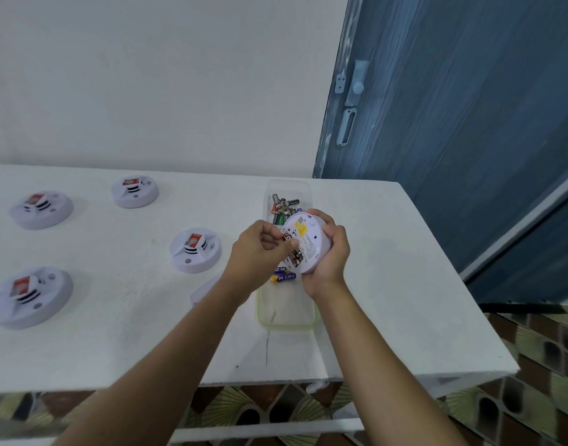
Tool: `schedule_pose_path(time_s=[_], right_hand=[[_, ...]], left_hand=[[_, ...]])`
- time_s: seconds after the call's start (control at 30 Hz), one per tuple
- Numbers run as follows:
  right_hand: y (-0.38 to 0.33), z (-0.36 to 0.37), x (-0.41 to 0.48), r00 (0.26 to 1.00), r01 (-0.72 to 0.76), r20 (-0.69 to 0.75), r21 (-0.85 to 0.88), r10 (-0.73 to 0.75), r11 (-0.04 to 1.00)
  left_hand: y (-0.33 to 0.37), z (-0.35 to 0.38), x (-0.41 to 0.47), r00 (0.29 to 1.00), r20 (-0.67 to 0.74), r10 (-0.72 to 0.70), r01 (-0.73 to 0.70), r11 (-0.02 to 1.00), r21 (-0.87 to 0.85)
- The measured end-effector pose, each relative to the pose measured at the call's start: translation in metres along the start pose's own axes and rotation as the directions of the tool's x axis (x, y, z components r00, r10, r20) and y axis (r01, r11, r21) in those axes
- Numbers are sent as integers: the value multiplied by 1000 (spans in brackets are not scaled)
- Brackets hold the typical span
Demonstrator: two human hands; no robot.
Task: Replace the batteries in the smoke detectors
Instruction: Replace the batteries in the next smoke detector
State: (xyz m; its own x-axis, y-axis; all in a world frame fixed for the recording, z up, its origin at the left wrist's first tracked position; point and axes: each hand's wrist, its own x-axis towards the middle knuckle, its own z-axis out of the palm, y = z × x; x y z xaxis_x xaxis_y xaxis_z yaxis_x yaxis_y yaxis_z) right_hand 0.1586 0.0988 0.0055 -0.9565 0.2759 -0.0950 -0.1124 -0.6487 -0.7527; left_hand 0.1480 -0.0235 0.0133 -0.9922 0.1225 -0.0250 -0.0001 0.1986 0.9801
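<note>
Smoke detector (306,243) in both hands above white table (372,284), blue door (469,107) behind.

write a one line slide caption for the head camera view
Right hand holds an upturned smoke detector over the battery tray while the left hand works at its batteries; four more detectors wait on the table.

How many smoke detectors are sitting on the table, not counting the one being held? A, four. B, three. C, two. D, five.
A: four detectors rest on the white table, while the right hand holds a fifth.
</note>
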Motion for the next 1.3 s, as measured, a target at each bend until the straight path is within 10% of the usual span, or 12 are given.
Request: schedule_pose_path(time_s=[0.2,0.33,0.5,0.7,0.9,1.3], right_hand=[[-2,-4,0,997,30,-72,8,-29,1000],[-9,-19,2,983,61,-174,28,-55,998],[-17,-33,4,967,85,-246,62,-67,994],[-20,-36,1,975,57,-220,100,-33,993],[-16,-31,-3,987,6,-159,118,13,993],[-9,-21,-2,998,-10,-63,44,12,999]], left_hand=[[8,2,2,989,-23,-146,123,899,-420],[1,-5,-1,995,95,9,-8,1000,-7],[-30,-4,-8,898,405,172,-387,749,538],[-43,2,-6,865,416,280,-491,639,591],[-16,8,-9,906,165,389,-419,778,468],[13,6,-13,959,192,209,-280,808,518]])
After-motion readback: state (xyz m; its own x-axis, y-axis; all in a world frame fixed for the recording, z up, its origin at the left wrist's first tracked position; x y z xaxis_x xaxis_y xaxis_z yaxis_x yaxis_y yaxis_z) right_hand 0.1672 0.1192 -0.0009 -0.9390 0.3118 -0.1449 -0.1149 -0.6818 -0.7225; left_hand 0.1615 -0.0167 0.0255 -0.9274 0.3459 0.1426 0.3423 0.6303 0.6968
